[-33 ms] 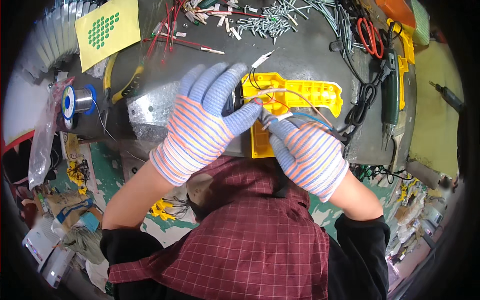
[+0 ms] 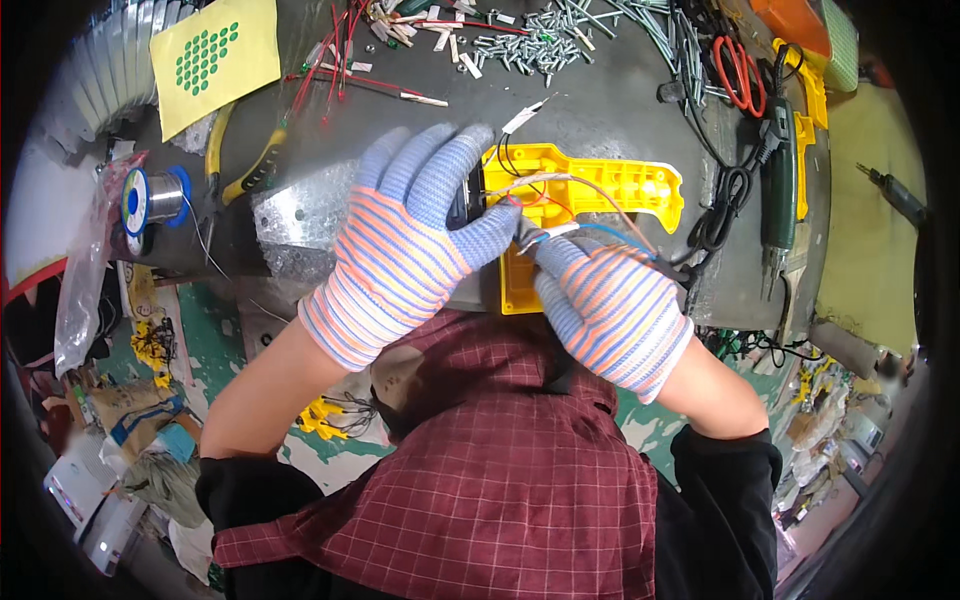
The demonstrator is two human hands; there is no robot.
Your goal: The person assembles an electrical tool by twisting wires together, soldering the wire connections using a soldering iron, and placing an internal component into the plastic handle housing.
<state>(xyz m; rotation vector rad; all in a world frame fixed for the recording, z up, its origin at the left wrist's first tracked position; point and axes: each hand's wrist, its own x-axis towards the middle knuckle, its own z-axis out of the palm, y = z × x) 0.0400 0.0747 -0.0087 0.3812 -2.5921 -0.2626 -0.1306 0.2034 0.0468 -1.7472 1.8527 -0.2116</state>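
A yellow plastic housing half [image 2: 600,187], shaped like a tool with a ribbed handle, lies on the dark bench with its inside up. My left hand [image 2: 405,235], in a striped knit glove, steadies its left end around a dark part [image 2: 466,205], mostly hidden; the thumb reaches to the wires. My right hand [image 2: 612,305], gloved alike, pinches a wire with a white sleeve [image 2: 558,231] near the left thumb. A blue wire [image 2: 618,236] and a brownish wire [image 2: 590,181] run beside it. Behind them stands a white-tagged black lead [image 2: 522,120].
A solder spool [image 2: 155,200] and yellow-handled pliers [image 2: 255,170] lie left, below a yellow card [image 2: 215,65]. Loose screws [image 2: 545,50] and red wires [image 2: 340,60] spread along the back. At right are a green corded electric tool [image 2: 782,190], black cable [image 2: 735,195] and red-handled scissors [image 2: 738,75].
My right hand has shifted very slightly left and down with the wire. My left hand and the yellow housing stay practically in place.
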